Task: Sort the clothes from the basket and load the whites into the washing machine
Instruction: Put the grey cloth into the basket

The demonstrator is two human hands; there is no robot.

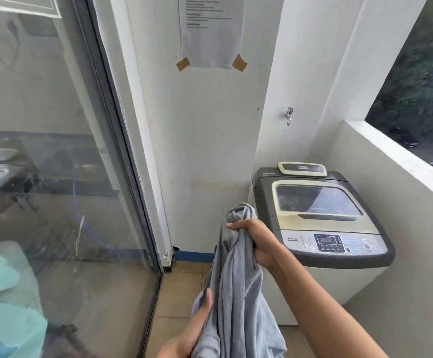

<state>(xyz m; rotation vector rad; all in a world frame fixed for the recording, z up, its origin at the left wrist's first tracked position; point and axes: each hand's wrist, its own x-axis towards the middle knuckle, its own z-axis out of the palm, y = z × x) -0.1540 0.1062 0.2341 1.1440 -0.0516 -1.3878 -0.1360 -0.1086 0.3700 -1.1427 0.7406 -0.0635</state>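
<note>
A glass door [55,151] fills the left of the frame, and the washing machine [321,220] stands at right centre with its lid down. At lower centre hangs a grey garment [236,293]: the right hand [255,241] fists its top, and the left hand [197,329] grips it lower down.

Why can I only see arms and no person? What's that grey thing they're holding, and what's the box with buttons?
The camera sits on the person's head and looks down, so only their arms show. The right hand grips the top of a grey cloth; the left hand holds it lower down. The box is a washing machine in the corner, with its lid closed. Above it a tap sticks out of the wall, and a paper notice is taped up. A glass door is on the left.
</note>
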